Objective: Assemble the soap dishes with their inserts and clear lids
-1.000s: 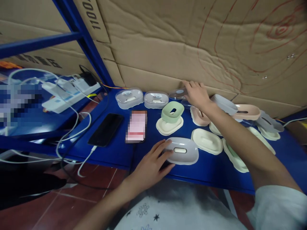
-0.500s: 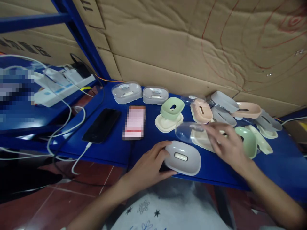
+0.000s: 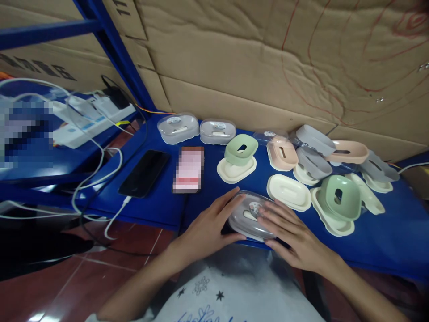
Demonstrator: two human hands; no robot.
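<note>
A grey soap box with a clear lid over it sits at the table's front edge. My left hand is wrapped round its left end, fingers at the back and thumb along the front. Across the right part of the lid lie the fingers of my right hand, thumb low at the front side. A round sticker and a pale oval insert show through the lid between my hands. Just behind my right hand lies a cream tray. To its right, a green soap dish rests on another cream tray.
Two lidded grey boxes stand at the back. A green dish leans on a cream tray, with peach and grey dishes further right. Two phones lie left, one on a white cable. A power strip stands beyond.
My right hand has brought the clear lid left and down onto the grey soap box. The cream tray it had covered now shows. My left hand stays on the box.
</note>
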